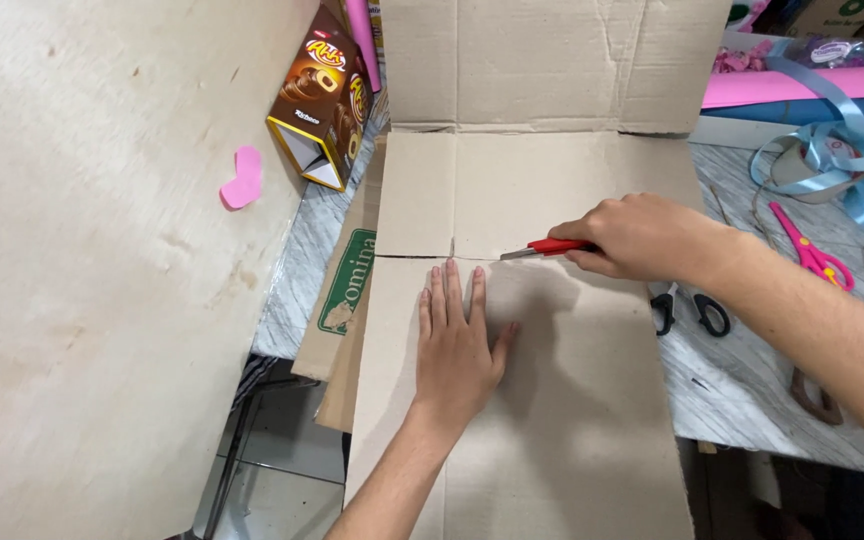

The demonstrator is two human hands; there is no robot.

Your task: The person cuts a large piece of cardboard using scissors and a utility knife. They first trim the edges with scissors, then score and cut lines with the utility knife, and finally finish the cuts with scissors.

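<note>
Flat across the middle of the view lies a large flattened cardboard box (542, 380), its panels spread over a grey marbled table (752, 370) and hanging past the near edge. The left hand (459, 340) lies palm down on the lower panel, fingers straight and slightly spread, thumb out to the right, holding nothing but pressing on the board just below a horizontal cut line. The fingertips (450, 272) end almost at that line. The right hand (632, 235) is curled closed around a red-handled utility knife (549, 247), whose metal tip points left and meets the cardboard at the cut, just beside and slightly above the left hand's fingertips. The slit runs from the panel's left edge to roughly where the blade sits.

Under the box's left edge another piece of cardboard with a green printed patch (345, 285) sticks out. A tilted brown and yellow snack carton (324, 95) stands at the back left, open at its lower end. A wide pale plywood sheet (92, 260) fills the left side, with a small pink foam shape (243, 178) lying on it. To the right of the right wrist, black-handled scissors (690, 310) lie on the table, partly hidden by the forearm, and pink scissors (812, 250) lie farther right. Light blue ribbon (837, 145) loops near the back right corner, beside pink and blue foam sheets (802, 88).
</note>
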